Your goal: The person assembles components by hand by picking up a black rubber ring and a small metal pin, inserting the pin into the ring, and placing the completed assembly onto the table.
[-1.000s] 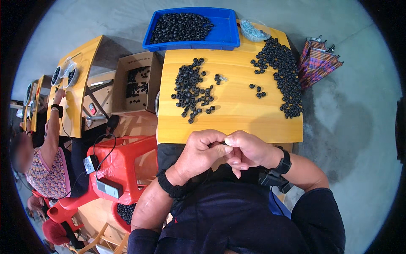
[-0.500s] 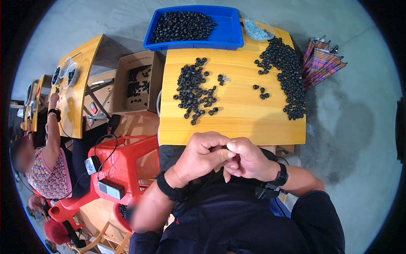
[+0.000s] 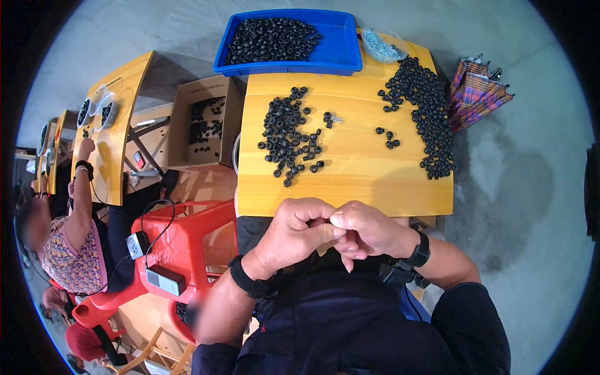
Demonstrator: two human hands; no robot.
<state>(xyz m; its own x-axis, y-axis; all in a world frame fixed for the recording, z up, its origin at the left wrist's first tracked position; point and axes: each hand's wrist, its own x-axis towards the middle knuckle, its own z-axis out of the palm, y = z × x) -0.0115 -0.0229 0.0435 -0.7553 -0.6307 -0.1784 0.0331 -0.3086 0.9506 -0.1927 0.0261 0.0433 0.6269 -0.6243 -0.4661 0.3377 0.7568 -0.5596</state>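
Note:
My left hand and my right hand meet just past the near edge of the yellow table. Fingers and thumbs of both are pinched together; whatever lies between them is too hidden to name. Beyond the hands, at the left of the tabletop, spreads a loose heap of small black ring-shaped parts. A larger heap of similar black parts runs along the right edge. Between the heaps lie a few black pieces beside small shiny bits, and a small cluster of black pieces.
A blue tray of black parts sits at the far edge, with a clear bag of pale blue small pieces beside it. At left stand a cardboard box and a red stool. A person works at another table. A plaid umbrella lies right.
My hands stay pinched together and shift only slightly. At the left, the other person's hand has moved a little on their table. The heaps look the same.

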